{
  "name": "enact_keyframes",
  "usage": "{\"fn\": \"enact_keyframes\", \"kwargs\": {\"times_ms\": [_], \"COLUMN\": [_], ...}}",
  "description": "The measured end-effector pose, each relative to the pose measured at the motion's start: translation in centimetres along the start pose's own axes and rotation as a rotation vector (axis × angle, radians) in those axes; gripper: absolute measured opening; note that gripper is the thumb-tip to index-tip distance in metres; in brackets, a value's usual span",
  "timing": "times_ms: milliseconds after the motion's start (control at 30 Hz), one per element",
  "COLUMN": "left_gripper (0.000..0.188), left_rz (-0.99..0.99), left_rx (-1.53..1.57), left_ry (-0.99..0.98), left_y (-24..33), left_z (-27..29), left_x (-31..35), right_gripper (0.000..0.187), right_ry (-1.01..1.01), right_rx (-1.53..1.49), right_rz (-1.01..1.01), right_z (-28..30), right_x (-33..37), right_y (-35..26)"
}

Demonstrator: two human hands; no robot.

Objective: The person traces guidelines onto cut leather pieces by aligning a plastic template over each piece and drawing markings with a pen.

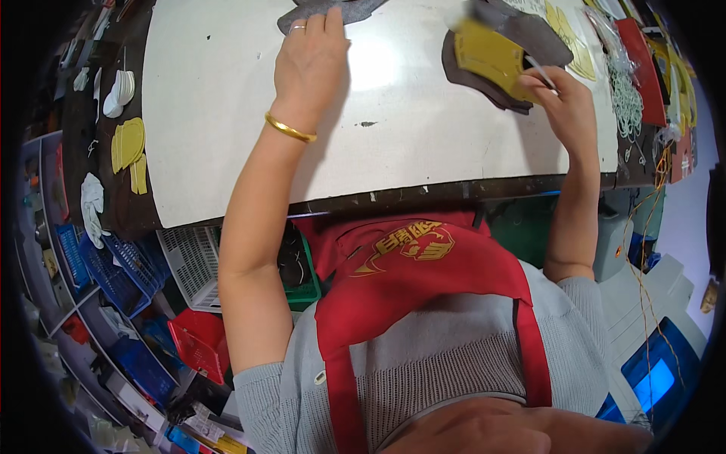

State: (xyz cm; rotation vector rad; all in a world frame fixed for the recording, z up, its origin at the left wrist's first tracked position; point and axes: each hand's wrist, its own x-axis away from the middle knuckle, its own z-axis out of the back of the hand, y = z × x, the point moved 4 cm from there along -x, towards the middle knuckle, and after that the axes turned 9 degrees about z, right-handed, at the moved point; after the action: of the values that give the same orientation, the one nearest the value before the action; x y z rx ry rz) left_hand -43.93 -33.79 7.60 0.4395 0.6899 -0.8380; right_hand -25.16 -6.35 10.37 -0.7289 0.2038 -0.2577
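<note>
L side of surface (204, 151): white stack (119, 94), yellow pcs (128, 144) just below, then crumpled white cloth (92, 204) nr the corner. Lower down: blue baskets (117, 266), white slatted crate (187, 265), red basket (198, 344), green crate (308, 290) w/ dark stuff in it (too dim to ID). Far L: shelving (72, 312) w/ mixed bits. R end: pale green cord tangle (627, 106) beside flat red item (641, 76); orange cord (663, 165) dangles. Btm R: lit blue screen (655, 384).
</note>
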Motion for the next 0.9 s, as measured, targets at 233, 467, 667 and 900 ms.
{"fn": "enact_keyframes", "kwargs": {"times_ms": [233, 467, 667, 900], "left_gripper": [0.018, 0.025, 0.024, 0.03], "left_rz": [-0.008, 0.207, 0.216, 0.212], "left_rx": [0.217, 0.334, 0.316, 0.232], "left_ry": [-0.383, -0.288, -0.267, -0.351], "left_y": [6.2, 6.2, 5.6, 6.5], "left_z": [6.7, 8.7, 8.3, 8.5], "left_x": [7.1, 9.3, 10.5, 9.4], "right_gripper": [0.017, 0.019, 0.022, 0.022], "right_ry": [0.079, -0.337, -0.352, -0.341], "right_rx": [-0.386, -0.259, -0.076, 0.075], "right_rz": [0.079, 0.193, 0.312, 0.364], "right_z": [-3.5, -10.2, -11.9, -12.1], "right_x": [1.0, -0.1, -0.4, -0.4], "right_y": [-2.3, -6.5, -7.7, -7.8]}}
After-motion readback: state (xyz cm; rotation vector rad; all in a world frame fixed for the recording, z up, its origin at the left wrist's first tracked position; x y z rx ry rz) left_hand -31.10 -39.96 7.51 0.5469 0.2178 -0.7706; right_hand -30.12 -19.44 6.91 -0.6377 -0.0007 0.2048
